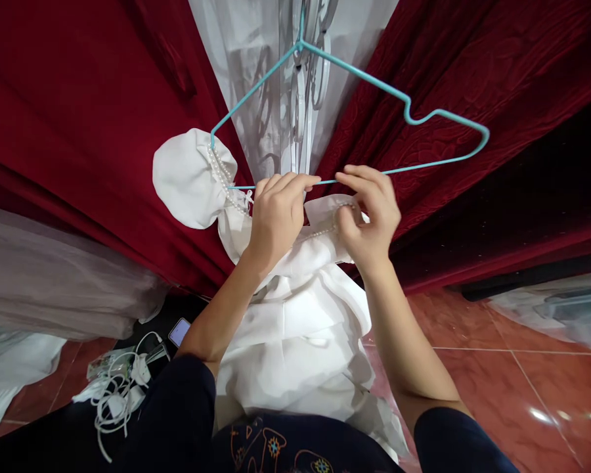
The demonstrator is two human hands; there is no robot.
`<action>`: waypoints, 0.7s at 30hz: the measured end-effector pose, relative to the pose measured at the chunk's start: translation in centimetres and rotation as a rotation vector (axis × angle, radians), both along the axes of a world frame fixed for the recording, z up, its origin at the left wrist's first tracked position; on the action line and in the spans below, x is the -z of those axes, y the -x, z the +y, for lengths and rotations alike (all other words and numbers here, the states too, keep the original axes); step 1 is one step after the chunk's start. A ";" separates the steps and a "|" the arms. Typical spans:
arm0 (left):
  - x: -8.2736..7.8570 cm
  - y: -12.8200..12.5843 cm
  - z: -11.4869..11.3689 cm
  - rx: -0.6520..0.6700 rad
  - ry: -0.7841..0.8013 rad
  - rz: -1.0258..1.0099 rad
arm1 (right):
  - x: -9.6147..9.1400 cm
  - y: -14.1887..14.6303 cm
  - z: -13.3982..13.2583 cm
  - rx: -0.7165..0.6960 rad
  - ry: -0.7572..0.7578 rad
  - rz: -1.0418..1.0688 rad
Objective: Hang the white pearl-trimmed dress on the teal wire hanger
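A small white dress (295, 322) with pearl trim hangs partly on a teal wire hanger (364, 75). One puffed sleeve (187, 177) is over the hanger's left end. My left hand (276, 217) is closed on the dress's neckline near the hanger's bottom wire. My right hand (369, 210) pinches the pearl-edged collar on the right, just under the wire. The hanger's right end is bare.
Dark red curtains (79, 118) flank a sheer white curtain (256, 59) behind the hanger. On the red tiled floor (497, 374) lie white cables and chargers (118, 387), a phone (178, 330) and pale fabric at left and right.
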State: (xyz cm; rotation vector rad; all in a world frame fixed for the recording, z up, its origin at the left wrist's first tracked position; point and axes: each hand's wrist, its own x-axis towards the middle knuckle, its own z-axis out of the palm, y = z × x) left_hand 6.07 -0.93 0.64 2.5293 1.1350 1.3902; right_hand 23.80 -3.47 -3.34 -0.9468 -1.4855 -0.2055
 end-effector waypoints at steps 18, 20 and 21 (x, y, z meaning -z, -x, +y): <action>-1.6 1.9 -0.1 -0.020 0.116 0.066 | -10.8 -7.3 3.6 0.093 -0.064 0.052; -1.5 1.9 0.1 -0.038 0.112 0.070 | -11.2 -6.8 3.2 0.118 0.012 0.032; -1.4 1.9 0.3 -0.047 0.110 0.073 | -11.0 -6.9 2.9 0.115 0.038 0.032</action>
